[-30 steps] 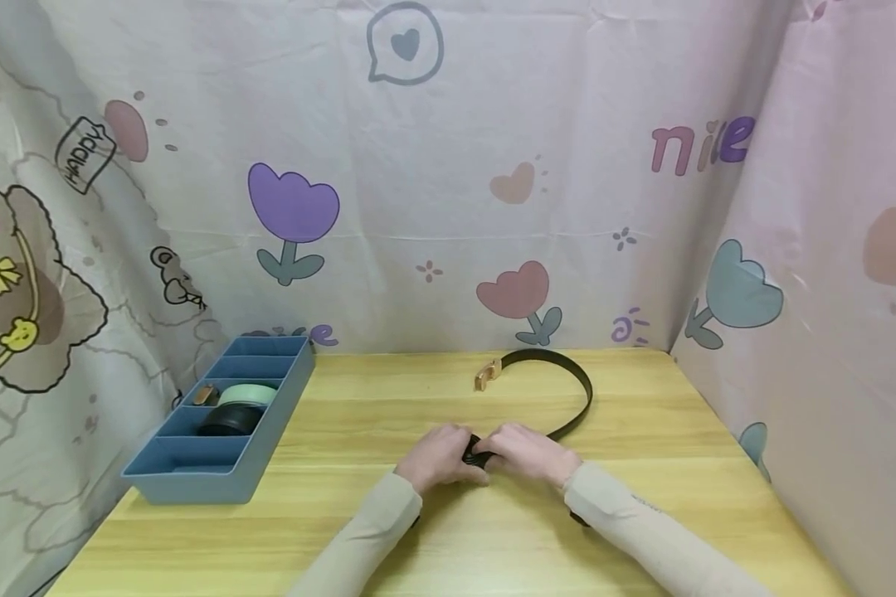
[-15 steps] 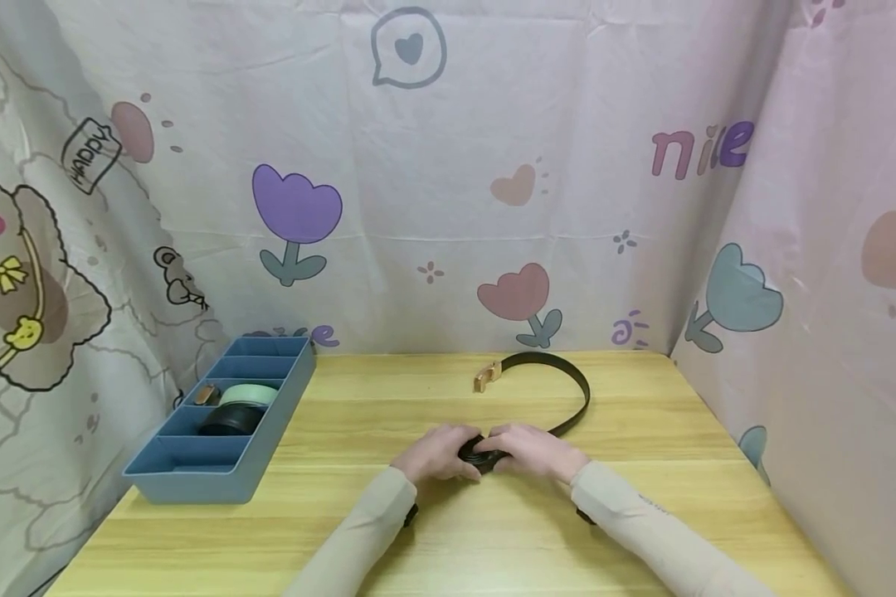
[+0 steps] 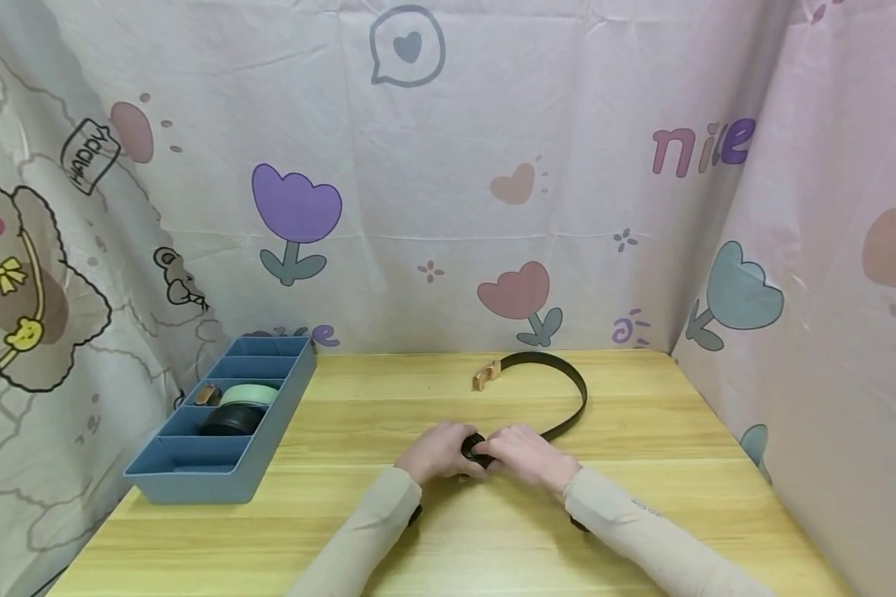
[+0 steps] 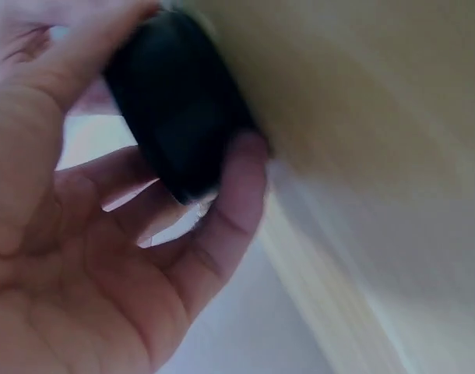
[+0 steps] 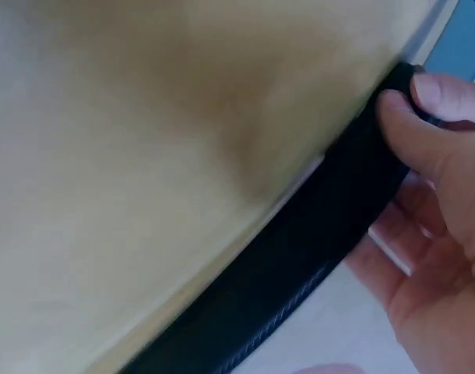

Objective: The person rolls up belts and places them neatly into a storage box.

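A black belt with a gold buckle [image 3: 485, 376] curves over the table, its free strap [image 3: 584, 390] looping round to the right. The other end is wound into a black coil [image 3: 471, 446] between the two hands. My left hand [image 3: 436, 452] grips the coil from the left, thumb and fingers round its sides; in the left wrist view the coil [image 4: 175, 101] stands on its edge against the table. My right hand [image 3: 530, 458] pinches the strap where it meets the coil, and the stitched belt [image 5: 300, 234] runs away from its fingers in the right wrist view.
A blue-grey divided box [image 3: 261, 456] stands at the table's left. In its compartments sit a black rolled belt [image 3: 231, 420], a pale green roll [image 3: 248, 395] and a small brown-gold piece [image 3: 207, 395]. A patterned curtain [image 3: 418, 207] hangs behind the wooden table [image 3: 373, 398].
The hands parted slightly, then drew back together round the coil. The loose strap's loop has shrunk a little and moved left. The box's contents have not moved.
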`<state>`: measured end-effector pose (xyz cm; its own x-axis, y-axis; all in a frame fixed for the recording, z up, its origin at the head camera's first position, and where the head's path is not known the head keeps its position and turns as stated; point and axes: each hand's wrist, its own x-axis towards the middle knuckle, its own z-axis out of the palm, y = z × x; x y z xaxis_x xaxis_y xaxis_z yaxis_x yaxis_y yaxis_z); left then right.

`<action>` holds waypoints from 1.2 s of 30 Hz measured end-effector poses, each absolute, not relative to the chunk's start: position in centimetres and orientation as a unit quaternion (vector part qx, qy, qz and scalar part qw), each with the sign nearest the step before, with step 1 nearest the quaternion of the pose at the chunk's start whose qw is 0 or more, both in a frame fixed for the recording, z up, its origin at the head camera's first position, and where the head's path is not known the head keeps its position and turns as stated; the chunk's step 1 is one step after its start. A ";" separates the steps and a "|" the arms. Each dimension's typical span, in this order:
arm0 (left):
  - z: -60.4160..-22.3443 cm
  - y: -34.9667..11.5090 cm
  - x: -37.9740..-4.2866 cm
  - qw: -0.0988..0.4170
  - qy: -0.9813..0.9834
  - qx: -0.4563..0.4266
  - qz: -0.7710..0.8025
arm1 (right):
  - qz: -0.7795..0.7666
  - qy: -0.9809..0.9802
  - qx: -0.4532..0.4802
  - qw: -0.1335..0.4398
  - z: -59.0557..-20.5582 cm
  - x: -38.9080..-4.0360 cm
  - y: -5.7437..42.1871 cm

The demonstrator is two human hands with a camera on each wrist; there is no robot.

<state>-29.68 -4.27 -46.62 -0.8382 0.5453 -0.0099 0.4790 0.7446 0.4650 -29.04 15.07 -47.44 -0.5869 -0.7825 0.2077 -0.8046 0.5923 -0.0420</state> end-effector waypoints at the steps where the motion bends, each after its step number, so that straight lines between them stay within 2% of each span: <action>1: -46.6 -4.3 -29.7 0.069 0.930 0.283 0.222 | 0.073 -0.887 0.448 0.080 -47.4 -29.0 15.3; 7: -46.4 -4.3 -30.1 0.095 0.924 0.317 0.192 | 0.133 -0.877 0.459 0.044 -47.3 -29.4 16.1; 11: -46.1 -4.1 -29.8 0.101 0.933 0.294 0.181 | 0.145 -0.879 0.453 0.033 -47.3 -29.6 15.8; 18: -46.8 -3.4 -28.8 0.027 0.953 0.253 0.163 | 0.104 -0.880 0.456 0.078 -47.6 -29.5 15.2; 21: -46.9 -3.3 -28.7 0.009 0.953 0.261 0.154 | 0.118 -0.880 0.457 0.060 -47.5 -29.4 15.2; 27: -46.7 -3.8 -29.0 0.044 0.938 0.302 0.164 | 0.186 -0.866 0.464 -0.010 -46.7 -30.1 16.2; 30: -46.6 -4.0 -29.1 0.062 0.933 0.309 0.172 | 0.198 -0.860 0.469 -0.027 -46.5 -30.4 16.2; 33: -46.5 -4.0 -29.1 0.065 0.936 0.300 0.172 | 0.177 -0.868 0.464 -0.015 -46.5 -30.3 15.8; 36: -46.7 -3.9 -29.0 0.049 0.941 0.292 0.163 | 0.137 -0.882 0.450 0.022 -46.6 -30.0 15.4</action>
